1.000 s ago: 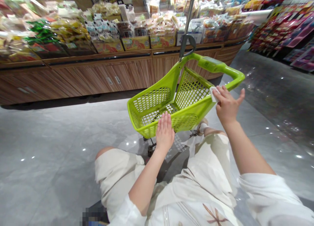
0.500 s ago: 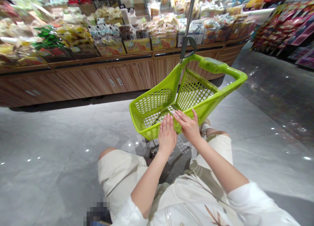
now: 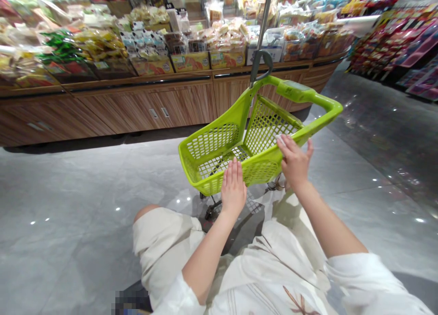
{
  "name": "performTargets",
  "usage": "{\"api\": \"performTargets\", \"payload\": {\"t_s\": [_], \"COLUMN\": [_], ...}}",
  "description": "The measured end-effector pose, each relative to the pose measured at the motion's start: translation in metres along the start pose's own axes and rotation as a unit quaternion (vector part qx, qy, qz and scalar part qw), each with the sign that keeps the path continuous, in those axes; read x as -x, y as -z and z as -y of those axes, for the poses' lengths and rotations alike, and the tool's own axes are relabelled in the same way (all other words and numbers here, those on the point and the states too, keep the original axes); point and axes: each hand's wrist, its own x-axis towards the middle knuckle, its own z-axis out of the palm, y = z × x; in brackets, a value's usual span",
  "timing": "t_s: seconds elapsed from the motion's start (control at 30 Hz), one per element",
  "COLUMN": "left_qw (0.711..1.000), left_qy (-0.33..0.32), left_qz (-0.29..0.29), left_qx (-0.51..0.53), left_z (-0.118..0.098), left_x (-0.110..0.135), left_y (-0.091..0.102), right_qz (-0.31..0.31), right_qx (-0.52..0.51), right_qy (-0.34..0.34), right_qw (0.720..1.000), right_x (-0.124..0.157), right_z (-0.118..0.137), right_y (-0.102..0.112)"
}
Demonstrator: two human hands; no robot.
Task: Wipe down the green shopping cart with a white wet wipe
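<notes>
While the left grip (image 3: 233, 187) splays, the right (image 3: 294, 162) pinches tissue (image 3: 279, 139) on the cart rim (image 3: 320, 120).

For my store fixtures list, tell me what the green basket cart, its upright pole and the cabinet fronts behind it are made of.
The lime-green basket looks like moulded plastic: glossy, one-piece, with a cast lattice. The pole looks like metal, with a dull sheen. The cabinet fronts show wood grain, satin finish; veneer or laminate, cannot tell which.
</notes>
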Motion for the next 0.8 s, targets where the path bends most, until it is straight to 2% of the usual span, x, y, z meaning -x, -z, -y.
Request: {"api": "performTargets", "payload": {"t_s": [0.1, 0.2, 0.23, 0.3, 0.37, 0.5, 0.57, 0.6, 0.63, 0.7, 0.8], "left_qw": [1.000, 1.000, 1.000, 1.000, 1.000, 1.000, 1.000, 1.000, 1.000, 1.000, 1.000], "left_qy": [-0.002, -0.002, -0.003, -0.005, -0.008, -0.013, -0.011, -0.009, -0.006, -0.001, -0.001], "left_qz": [-0.002, -0.002, -0.002, -0.002, -0.002, -0.005, -0.007, -0.008, -0.009, -0.011, -0.009], "left_qx": [-0.004, -0.007, -0.007, -0.003, 0.001, -0.001, -0.002, -0.001, -0.001, 0.000, 0.002], "left_z": [0.000, 0.002, 0.002, 0.003, 0.004, 0.004, 0.003, 0.002, 0.002, 0.001, 0.000], "left_x": [0.000, 0.001, 0.001, 0.001, 0.000, 0.000, 0.000, 0.001, 0.001, 0.001, 0.001], "left_y": [-0.002, -0.004, -0.004, -0.004, -0.004, -0.004, -0.005, -0.005, -0.005, -0.005, -0.004], "right_qz": [0.039, 0.060, 0.064, 0.067, 0.060, 0.003, -0.023, -0.028, -0.030, -0.016, 0.024], "right_qx": [-0.049, -0.085, -0.087, -0.072, -0.038, 0.026, 0.043, 0.048, 0.049, 0.044, 0.008], "right_qy": [0.057, 0.115, 0.130, 0.141, 0.122, 0.033, -0.008, -0.020, -0.025, -0.016, 0.024], "right_qw": [0.996, 0.988, 0.986, 0.985, 0.990, 0.999, 0.999, 0.998, 0.998, 0.999, 0.999], "right_x": [0.024, 0.036, 0.036, 0.031, 0.021, -0.007, -0.019, -0.022, -0.023, -0.018, 0.003], "right_z": [0.057, 0.088, 0.089, 0.074, 0.043, -0.035, -0.060, -0.064, -0.062, -0.041, 0.017], "right_y": [-0.013, -0.019, -0.019, -0.016, -0.007, 0.013, 0.019, 0.020, 0.019, 0.013, -0.001]}}
